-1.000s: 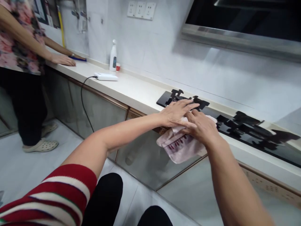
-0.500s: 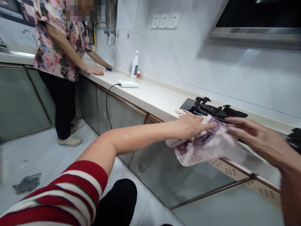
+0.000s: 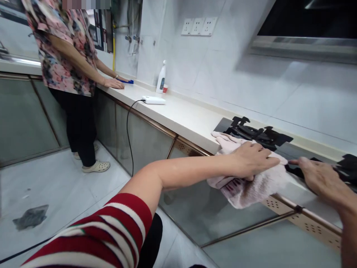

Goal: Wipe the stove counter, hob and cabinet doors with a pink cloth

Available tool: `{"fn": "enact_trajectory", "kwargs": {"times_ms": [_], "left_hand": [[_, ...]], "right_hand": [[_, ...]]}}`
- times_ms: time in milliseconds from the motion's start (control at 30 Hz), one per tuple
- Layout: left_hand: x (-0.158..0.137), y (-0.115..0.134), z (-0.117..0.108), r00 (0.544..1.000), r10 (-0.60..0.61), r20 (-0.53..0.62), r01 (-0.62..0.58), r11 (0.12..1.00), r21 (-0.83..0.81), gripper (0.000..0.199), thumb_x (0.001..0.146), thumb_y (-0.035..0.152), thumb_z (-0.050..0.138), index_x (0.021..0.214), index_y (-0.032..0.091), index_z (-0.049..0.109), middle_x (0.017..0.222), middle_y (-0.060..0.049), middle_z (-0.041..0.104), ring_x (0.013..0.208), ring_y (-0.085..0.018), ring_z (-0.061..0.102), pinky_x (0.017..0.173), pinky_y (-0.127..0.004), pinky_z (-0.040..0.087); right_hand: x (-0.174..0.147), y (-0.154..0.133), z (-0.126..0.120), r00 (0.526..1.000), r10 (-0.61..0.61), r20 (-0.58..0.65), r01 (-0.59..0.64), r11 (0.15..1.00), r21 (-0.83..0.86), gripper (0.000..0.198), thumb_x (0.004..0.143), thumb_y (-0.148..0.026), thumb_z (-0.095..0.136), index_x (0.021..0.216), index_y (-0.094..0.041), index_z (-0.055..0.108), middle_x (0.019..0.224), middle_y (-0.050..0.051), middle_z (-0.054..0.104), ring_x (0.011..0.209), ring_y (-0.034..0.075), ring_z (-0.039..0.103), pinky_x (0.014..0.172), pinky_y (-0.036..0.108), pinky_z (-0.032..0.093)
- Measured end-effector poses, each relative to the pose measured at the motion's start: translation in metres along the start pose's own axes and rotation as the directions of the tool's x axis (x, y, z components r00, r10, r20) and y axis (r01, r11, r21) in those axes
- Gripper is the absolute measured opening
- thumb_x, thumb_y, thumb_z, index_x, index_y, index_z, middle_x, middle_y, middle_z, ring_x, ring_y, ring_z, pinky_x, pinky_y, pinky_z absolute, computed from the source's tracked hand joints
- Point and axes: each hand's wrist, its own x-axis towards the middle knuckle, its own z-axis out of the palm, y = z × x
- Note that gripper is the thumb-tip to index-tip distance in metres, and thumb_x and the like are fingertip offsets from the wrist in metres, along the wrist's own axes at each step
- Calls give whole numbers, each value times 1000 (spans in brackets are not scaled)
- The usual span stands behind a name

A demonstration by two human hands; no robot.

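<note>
Right hand (image 3: 320,175) has shifted off cloth (image 3: 267,188) to its edge; pinch unclear. Left hand (image 3: 252,160) fingers close on cloth, at hob (image 3: 304,153) front, draping over bench (image 3: 184,111) edge. Left probably controls it alone.

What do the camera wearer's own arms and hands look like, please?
The left arm has a short red sleeve with cream stripes, some with thin dark edges. On the right arm no sleeve shows. The left hand and right hand wear no gloves.
</note>
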Motion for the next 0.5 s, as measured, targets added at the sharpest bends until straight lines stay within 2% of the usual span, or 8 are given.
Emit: {"fn": "enact_trajectory", "kwargs": {"times_ms": [100,267,367,500], "left_hand": [[-3,2,3,999,40,-36,-41,999,-28,60,84,37,79,140,26,61,134,-18,61,120,-37,57,89,-51,50],[-19,-9,5,1000,14,-2,-14,998,-62,84,87,35,78,161,30,39,144,-14,56,118,-33,58,92,-48,50],[-39,-32,4,1000,0,-10,0,999,-41,92,84,36,81,163,29,35,145,-15,54,120,-34,56,94,-45,49],[-79,-85,0,993,-78,85,86,993,-85,97,81,37,84,163,28,33,154,-17,47,130,-34,50,107,-46,42]], "right_hand": [[-4,-3,-6,995,67,75,-76,989,129,72,95,-60,18,107,-20,76,127,18,70,126,36,61,110,44,47],[-8,-11,-14,967,177,183,-194,978,81,77,94,-63,16,114,-17,75,136,21,65,132,41,57,115,52,42],[-7,-10,-12,969,144,202,-164,982,91,79,94,-62,14,117,-16,74,134,22,66,133,41,56,116,54,41],[-8,-4,-9,980,86,179,-110,986,128,73,95,-64,18,113,-20,74,134,19,67,132,38,57,118,51,40]]}}
